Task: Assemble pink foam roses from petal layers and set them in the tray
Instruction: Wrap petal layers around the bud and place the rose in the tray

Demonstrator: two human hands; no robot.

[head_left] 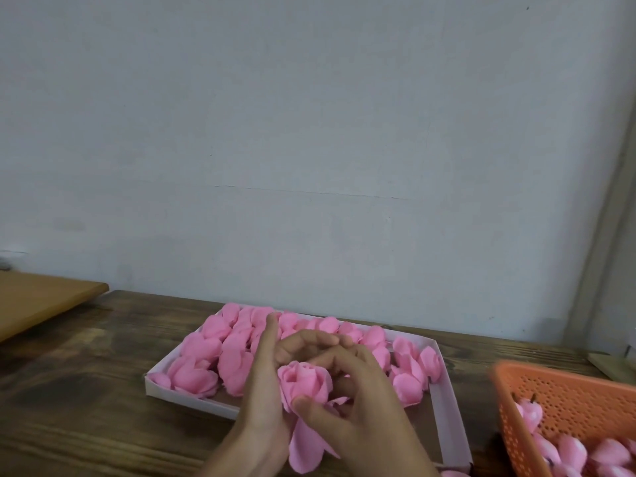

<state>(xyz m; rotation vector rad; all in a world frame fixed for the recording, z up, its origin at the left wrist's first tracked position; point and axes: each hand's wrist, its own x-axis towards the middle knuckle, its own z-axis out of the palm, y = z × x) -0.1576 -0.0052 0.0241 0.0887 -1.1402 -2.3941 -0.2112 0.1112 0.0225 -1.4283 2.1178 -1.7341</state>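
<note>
Tabletop (86, 390) of dark wood, grey wall (309, 132) behind.
Left hand (261, 401) and right hand (361, 418) grip one rose (304, 382) over the tray (451, 428).

**Tally of Things on the Table**

At six o'clock are counted one left hand (261, 401), one right hand (358, 407), one rose (303, 382) held between them, and one petal layer (304, 449). Under them one tray (187, 400) is counted, with over a dozen finished roses (196, 375). At four o'clock one basket (568, 404) is counted, with some six buds (571, 452).
</note>
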